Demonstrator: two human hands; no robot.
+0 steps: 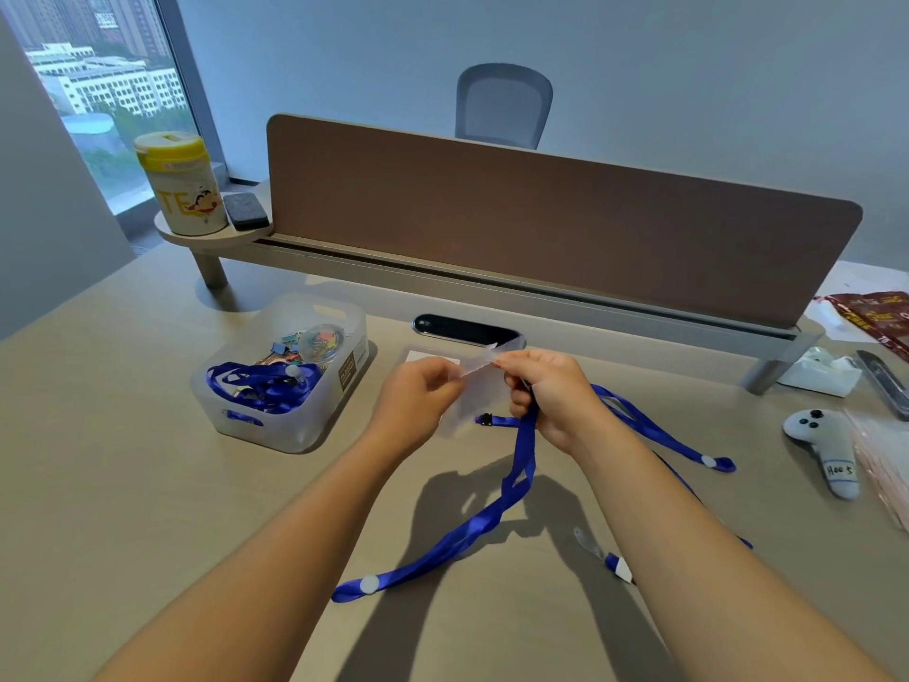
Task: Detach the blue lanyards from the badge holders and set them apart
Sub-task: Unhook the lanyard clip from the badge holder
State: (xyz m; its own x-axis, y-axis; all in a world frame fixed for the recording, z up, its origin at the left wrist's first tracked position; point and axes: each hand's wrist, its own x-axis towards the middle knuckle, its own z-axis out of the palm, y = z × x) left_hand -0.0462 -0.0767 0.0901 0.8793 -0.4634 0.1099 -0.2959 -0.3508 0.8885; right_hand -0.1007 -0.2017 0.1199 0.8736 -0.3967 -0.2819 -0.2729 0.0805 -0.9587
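Observation:
A clear badge holder [479,367] is held above the desk between both hands. My left hand [418,401] pinches its left side. My right hand [551,396] grips its right end together with a blue lanyard [516,477], which hangs down and trails across the desk toward me. A second blue lanyard [661,433] lies on the desk to the right, partly hidden by my right forearm. Another clear badge holder [423,354] lies flat on the desk behind my hands. More blue lanyards [260,383] are piled in a translucent bin [295,435].
The bin also holds binder clips and a clip jar [319,343]. A brown divider panel [541,214] crosses the back of the desk. A yellow-lidded canister [179,184] stands on a shelf at the left. A grey controller [826,450] and plastic bags lie at the right.

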